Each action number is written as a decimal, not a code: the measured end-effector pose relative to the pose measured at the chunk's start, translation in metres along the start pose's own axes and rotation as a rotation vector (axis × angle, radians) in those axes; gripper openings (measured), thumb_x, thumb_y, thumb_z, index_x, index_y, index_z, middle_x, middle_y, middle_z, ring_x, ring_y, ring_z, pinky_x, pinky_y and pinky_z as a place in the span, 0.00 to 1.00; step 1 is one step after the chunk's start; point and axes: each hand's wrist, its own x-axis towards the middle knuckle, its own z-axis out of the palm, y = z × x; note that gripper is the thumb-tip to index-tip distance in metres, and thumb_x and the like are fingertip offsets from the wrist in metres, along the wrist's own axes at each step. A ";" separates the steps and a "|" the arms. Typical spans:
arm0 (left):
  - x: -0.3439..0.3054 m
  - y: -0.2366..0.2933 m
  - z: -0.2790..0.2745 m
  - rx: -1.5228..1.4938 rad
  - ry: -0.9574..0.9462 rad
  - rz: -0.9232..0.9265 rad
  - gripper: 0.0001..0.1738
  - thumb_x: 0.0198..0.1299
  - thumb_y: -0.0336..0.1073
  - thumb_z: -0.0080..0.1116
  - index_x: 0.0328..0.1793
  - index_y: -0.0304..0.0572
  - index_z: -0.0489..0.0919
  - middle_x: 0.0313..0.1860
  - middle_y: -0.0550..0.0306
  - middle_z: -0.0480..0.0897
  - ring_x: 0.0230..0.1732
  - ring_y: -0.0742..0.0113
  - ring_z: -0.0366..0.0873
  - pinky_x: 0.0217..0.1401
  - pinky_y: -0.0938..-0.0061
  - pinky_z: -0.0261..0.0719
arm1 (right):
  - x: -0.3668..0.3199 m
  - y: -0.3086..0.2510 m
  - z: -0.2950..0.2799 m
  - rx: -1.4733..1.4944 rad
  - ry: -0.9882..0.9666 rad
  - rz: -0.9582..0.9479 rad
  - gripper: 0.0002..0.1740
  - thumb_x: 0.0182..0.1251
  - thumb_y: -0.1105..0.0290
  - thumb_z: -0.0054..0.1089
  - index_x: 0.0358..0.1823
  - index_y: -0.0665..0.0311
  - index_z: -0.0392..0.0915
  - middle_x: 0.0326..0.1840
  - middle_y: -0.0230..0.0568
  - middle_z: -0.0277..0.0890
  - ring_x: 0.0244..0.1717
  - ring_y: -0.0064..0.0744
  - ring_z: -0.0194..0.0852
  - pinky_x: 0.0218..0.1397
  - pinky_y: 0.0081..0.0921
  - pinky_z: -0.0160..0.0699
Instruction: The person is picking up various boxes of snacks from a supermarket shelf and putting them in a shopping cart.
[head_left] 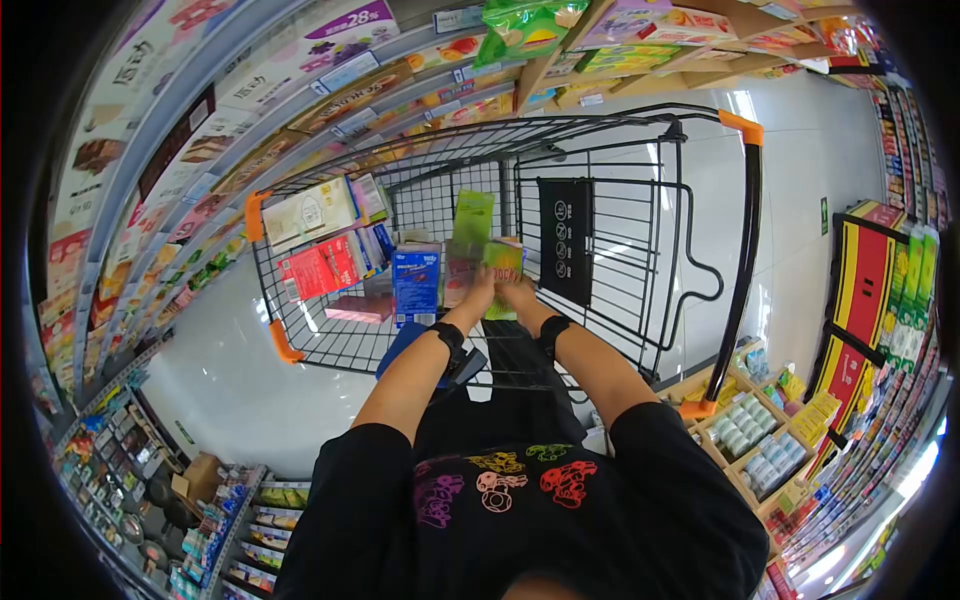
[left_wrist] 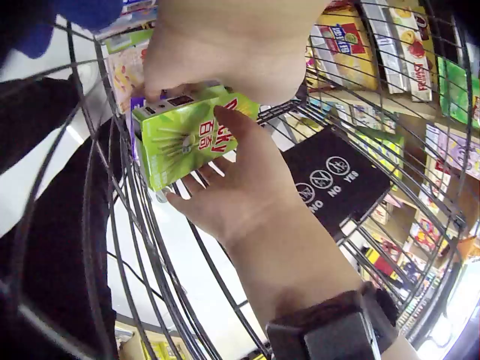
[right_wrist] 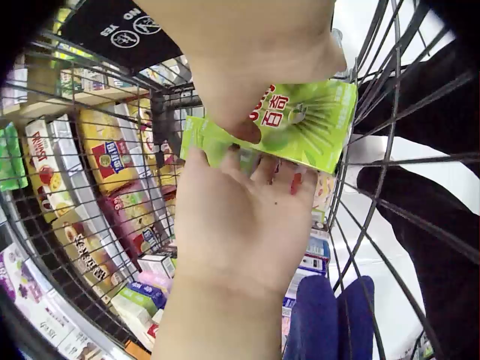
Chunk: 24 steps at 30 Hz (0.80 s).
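Note:
In the head view both hands meet over the near side of a shopping cart (head_left: 650,180). My left hand (head_left: 480,290) and right hand (head_left: 515,293) hold a green Pocky box (head_left: 503,262) between them. The wrist views show the box (left_wrist: 180,142) tilted, a thumb pressing its printed face and fingers along its edge. Beside the hands in the cart stand a blue box (head_left: 415,280) and another green pack (head_left: 473,212). Farther left lie a red pack (head_left: 320,268), a pink box (head_left: 360,308) and a cream-coloured pack (head_left: 310,214).
Wire walls of the cart surround the hands. A black panel with printed signs (head_left: 566,240) hangs to the right, and the cart's handle (head_left: 745,260) lies beyond it. Stocked shelves (head_left: 330,90) run along the far side; crates of goods (head_left: 755,430) stand at the lower right.

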 end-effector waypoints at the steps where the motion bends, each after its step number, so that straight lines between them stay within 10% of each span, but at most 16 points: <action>1: 0.012 -0.013 0.002 0.049 0.001 0.027 0.33 0.64 0.54 0.26 0.68 0.38 0.51 0.69 0.51 0.51 0.70 0.61 0.47 0.67 0.74 0.47 | 0.015 0.016 -0.003 0.063 -0.007 0.027 0.32 0.40 0.65 0.66 0.49 0.70 0.67 0.42 0.48 0.74 0.40 0.36 0.75 0.42 0.28 0.73; 7: 0.028 -0.004 0.026 -0.016 0.183 0.057 0.23 0.60 0.47 0.36 0.53 0.37 0.68 0.49 0.42 0.74 0.52 0.54 0.71 0.51 0.65 0.66 | 0.006 -0.015 -0.014 -0.029 0.148 0.238 0.26 0.47 0.67 0.60 0.49 0.71 0.67 0.43 0.48 0.73 0.41 0.38 0.75 0.43 0.28 0.73; 10: 0.075 -0.060 0.032 0.008 0.111 -0.074 0.24 0.60 0.48 0.35 0.51 0.37 0.69 0.48 0.44 0.74 0.51 0.56 0.71 0.49 0.68 0.68 | 0.031 0.015 -0.013 0.122 0.105 0.231 0.24 0.51 0.67 0.57 0.49 0.71 0.66 0.44 0.48 0.72 0.42 0.38 0.75 0.44 0.28 0.72; 16: -0.024 0.068 0.006 0.122 -0.179 0.095 0.27 0.64 0.52 0.28 0.57 0.41 0.67 0.55 0.45 0.70 0.57 0.55 0.67 0.58 0.69 0.63 | 0.037 0.037 -0.026 0.109 -0.098 0.130 0.23 0.55 0.61 0.55 0.48 0.68 0.68 0.43 0.45 0.72 0.42 0.36 0.72 0.41 0.31 0.69; 21: -0.049 0.065 -0.010 0.628 -0.089 0.473 0.19 0.59 0.40 0.39 0.50 0.35 0.71 0.50 0.44 0.73 0.55 0.51 0.69 0.55 0.69 0.68 | 0.035 0.040 -0.011 0.169 -0.033 -0.024 0.20 0.56 0.62 0.55 0.46 0.67 0.71 0.39 0.41 0.75 0.37 0.35 0.74 0.35 0.30 0.70; 22: -0.051 0.062 -0.018 0.566 -0.046 0.476 0.19 0.59 0.41 0.40 0.50 0.37 0.72 0.52 0.44 0.73 0.55 0.51 0.68 0.56 0.68 0.67 | 0.039 0.034 -0.026 0.189 -0.101 0.154 0.17 0.54 0.61 0.55 0.43 0.61 0.70 0.34 0.35 0.66 0.32 0.29 0.64 0.38 0.34 0.66; 24: -0.053 0.052 -0.032 0.438 0.040 0.488 0.19 0.58 0.43 0.44 0.50 0.40 0.73 0.54 0.42 0.71 0.57 0.53 0.67 0.57 0.67 0.66 | -0.052 -0.032 0.007 0.098 -0.181 -0.093 0.21 0.54 0.59 0.56 0.49 0.57 0.70 0.43 0.35 0.70 0.38 0.26 0.70 0.42 0.32 0.69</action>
